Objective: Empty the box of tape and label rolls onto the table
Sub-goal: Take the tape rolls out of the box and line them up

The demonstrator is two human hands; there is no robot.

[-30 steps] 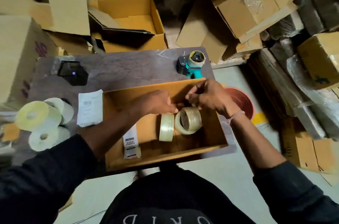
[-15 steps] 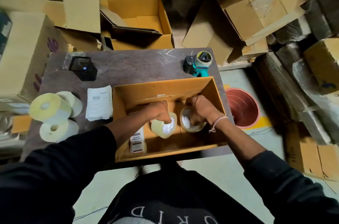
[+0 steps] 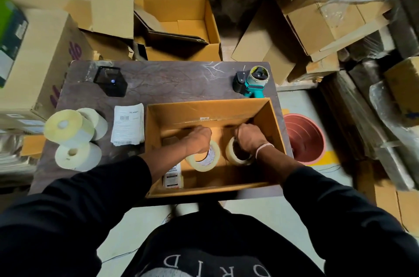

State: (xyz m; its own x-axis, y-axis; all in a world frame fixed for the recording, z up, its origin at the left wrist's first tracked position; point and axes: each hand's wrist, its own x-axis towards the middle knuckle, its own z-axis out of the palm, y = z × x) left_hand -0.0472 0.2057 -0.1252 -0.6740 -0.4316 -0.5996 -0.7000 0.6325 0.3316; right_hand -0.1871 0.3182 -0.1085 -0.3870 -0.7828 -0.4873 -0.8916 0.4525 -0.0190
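Note:
An open cardboard box stands on the dark table, at its near right. Both my hands reach down inside it. My left hand grips a clear tape roll with a printed core. My right hand has its fingers hooked through the core of a second clear tape roll. A small printed carton leans in the box's near left corner. Three white label rolls sit on the table's left edge.
A teal tape dispenser stands behind the box, a black device at the far left, a shipping slip beside the box. A terracotta pot sits on the floor to the right. Cardboard boxes crowd the area behind.
Both hands have gone down from the box's top edge into the box and taken hold of the two tape rolls. The camera has tilted, shifting the scene.

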